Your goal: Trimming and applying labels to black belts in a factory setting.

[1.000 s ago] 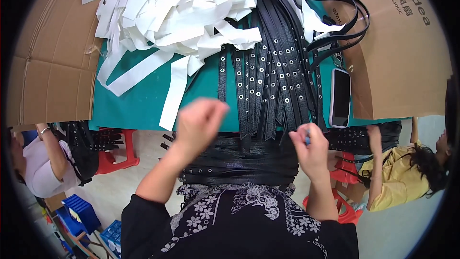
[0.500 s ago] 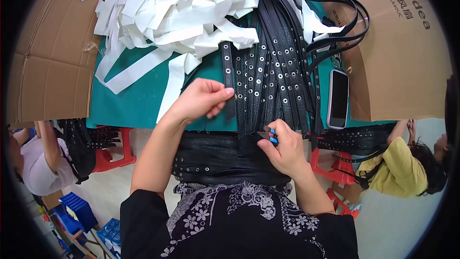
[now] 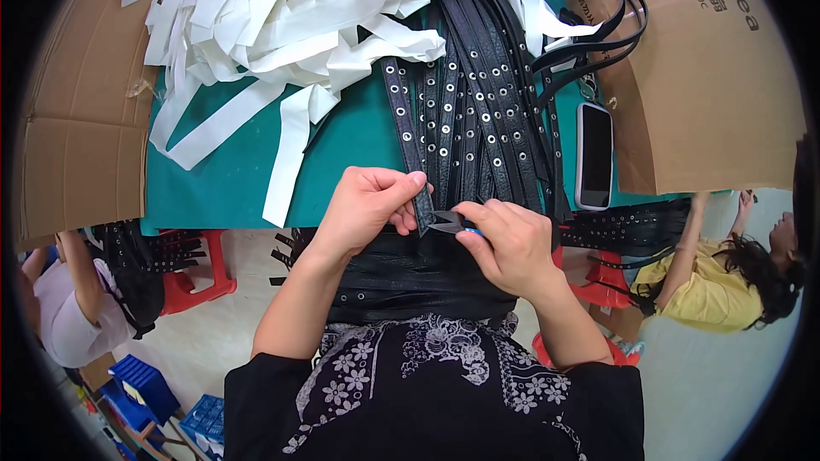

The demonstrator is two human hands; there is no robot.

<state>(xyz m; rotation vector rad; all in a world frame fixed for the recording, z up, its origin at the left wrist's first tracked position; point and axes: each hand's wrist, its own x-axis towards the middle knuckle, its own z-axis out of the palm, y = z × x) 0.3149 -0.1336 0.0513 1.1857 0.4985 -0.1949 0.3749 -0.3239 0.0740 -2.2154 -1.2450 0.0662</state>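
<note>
Left fingers (image 3: 413,180) pinch a black eyeleted strap (image 3: 404,124); right fingers (image 3: 477,215) hold blue-handled snips (image 3: 446,226) at its near end.

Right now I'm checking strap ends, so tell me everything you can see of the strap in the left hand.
The strap is narrow, black and leather-looking, with a row of silvery eyelets. It slants across the green tabletop, its far part hidden under white strips. The left hand pinches it near its end, beside the open snips in the right hand; contact is unclear.

White-edged phone (image 3: 594,156) beside a cardboard box (image 3: 717,111); red stool (image 3: 219,259); blue bin (image 3: 159,396)
</note>
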